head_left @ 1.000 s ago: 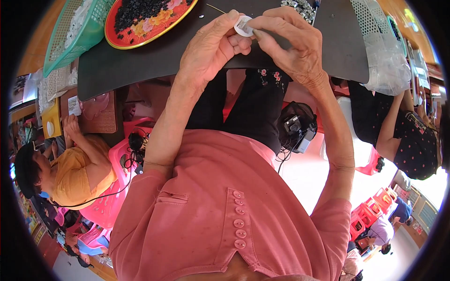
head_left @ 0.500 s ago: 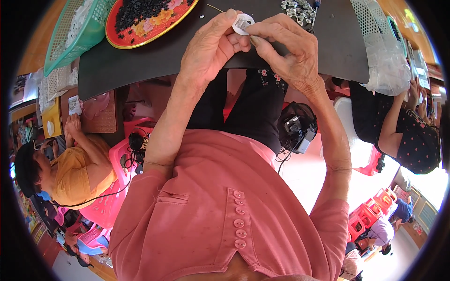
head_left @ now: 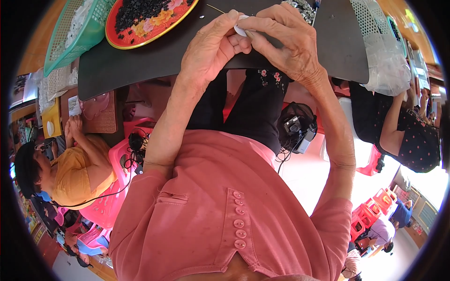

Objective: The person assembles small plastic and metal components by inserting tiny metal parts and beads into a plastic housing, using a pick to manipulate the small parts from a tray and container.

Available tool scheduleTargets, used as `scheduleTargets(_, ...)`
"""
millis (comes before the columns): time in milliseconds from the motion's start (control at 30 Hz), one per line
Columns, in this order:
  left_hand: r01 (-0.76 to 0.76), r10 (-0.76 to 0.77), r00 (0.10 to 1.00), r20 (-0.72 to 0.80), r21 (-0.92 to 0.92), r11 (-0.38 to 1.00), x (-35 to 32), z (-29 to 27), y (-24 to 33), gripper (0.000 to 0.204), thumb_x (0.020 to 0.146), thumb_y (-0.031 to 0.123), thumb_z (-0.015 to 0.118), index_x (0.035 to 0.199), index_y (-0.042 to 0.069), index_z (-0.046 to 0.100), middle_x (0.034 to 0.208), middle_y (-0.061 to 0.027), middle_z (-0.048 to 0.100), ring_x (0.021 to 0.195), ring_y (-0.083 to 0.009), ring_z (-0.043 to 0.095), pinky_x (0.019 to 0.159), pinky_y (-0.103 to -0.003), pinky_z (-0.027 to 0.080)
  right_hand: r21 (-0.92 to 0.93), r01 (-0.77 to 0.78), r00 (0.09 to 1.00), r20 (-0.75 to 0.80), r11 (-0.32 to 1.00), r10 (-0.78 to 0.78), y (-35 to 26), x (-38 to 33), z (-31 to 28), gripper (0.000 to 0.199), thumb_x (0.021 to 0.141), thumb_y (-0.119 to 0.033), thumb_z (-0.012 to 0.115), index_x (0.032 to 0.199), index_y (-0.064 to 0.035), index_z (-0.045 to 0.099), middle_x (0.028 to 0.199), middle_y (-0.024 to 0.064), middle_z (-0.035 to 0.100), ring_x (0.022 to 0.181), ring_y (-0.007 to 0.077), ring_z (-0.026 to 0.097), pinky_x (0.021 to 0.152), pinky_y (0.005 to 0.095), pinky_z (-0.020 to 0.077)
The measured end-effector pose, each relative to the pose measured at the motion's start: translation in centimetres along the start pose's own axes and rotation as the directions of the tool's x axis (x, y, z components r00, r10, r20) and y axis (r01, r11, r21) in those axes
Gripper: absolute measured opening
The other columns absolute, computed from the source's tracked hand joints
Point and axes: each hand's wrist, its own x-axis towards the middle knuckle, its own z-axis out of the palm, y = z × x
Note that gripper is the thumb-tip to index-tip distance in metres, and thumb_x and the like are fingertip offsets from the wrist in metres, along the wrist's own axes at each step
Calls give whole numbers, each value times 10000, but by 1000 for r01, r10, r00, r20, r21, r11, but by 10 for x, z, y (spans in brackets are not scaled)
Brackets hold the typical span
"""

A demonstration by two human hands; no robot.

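Note:
Above the edge of the dark table (head_left: 140,68), my left hand (head_left: 207,50) pinches a small white round plastic piece (head_left: 239,31) between thumb and fingers. From the other side my right hand (head_left: 293,47) closes over the same disc, its thumb and forefinger touching its face and rim. These fingers cover much of the disc, and I cannot make out whether they hold another small part. Beyond the right hand lies a pile of small clear and metallic-looking pieces (head_left: 307,10), partly hidden by the knuckles.
A red round tray (head_left: 136,45) with small black parts (head_left: 136,18) lies at the far left, beside a green basket (head_left: 89,40). A thin stick (head_left: 215,8) rests near my left hand. A pale basket (head_left: 364,14) and clear plastic bag (head_left: 386,63) are at right. People sit on both sides.
My right hand has shifted slightly up and its fingers have come further over the disc. The disc now appears tilted, with less of its face showing. My left hand has barely moved.

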Motion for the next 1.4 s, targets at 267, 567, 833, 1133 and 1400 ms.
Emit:
scheduleTargets(267, -67, 68, 997, -34, 40, 997, 0, 6, -6, 272, 967, 243, 568, 1033, -17, 614, 833, -63, 612, 731, -146, 598, 718, -321, 521, -136, 37, 982, -180, 990, -61, 22, -28, 28, 221, 730, -118, 731, 948, -155, 734, 786, -21, 616, 707, 161, 521, 675, 297, 409)
scheduleTargets(567, -223, 246, 962, -121, 173, 959, -4, 15, -9, 263, 960, 247, 578, 1024, -6, 607, 869, -67, 617, 757, -145, 589, 742, -312, 513, 380, -372, 900, -75, 847, 430, 1, -30, 34, 198, 823, -71, 651, 1005, -101, 724, 785, 21, 617, 786, 166, 559, 740, 303, 458)
scheduleTargets(833, -113, 118, 991, -67, 75, 991, 0, 6, -6, 255, 971, 256, 558, 978, 5, 603, 836, -70, 612, 737, -150, 603, 727, -319, 522, 188, -169, 967, -160, 967, 200, 19, -27, 32, 222, 792, -12, 637, 986, -87, 717, 804, 45, 623, 720, 145, 609, 679, 253, 484)
scheduleTargets(1133, -124, 132, 989, -71, 104, 987, -3, 1, -6, 263, 975, 241, 548, 1070, 3, 603, 931, -49, 626, 802, -115, 575, 790, -302, 505, -108, 75, 997, 44, 991, -70, -11, 8, -2, 202, 732, -5, 699, 929, -49, 700, 759, 67, 604, 707, 238, 575, 637, 330, 429)
scheduleTargets(1400, -103, 100, 994, 30, 90, 991, -1, 3, -6, 264, 983, 233, 525, 1061, -12, 585, 875, -85, 619, 752, -170, 598, 714, -320, 499, 584, 340, 917, -379, 737, -123, 36, -9, 33, 144, 755, 0, 679, 894, -37, 694, 766, 82, 620, 709, 245, 582, 641, 327, 447)
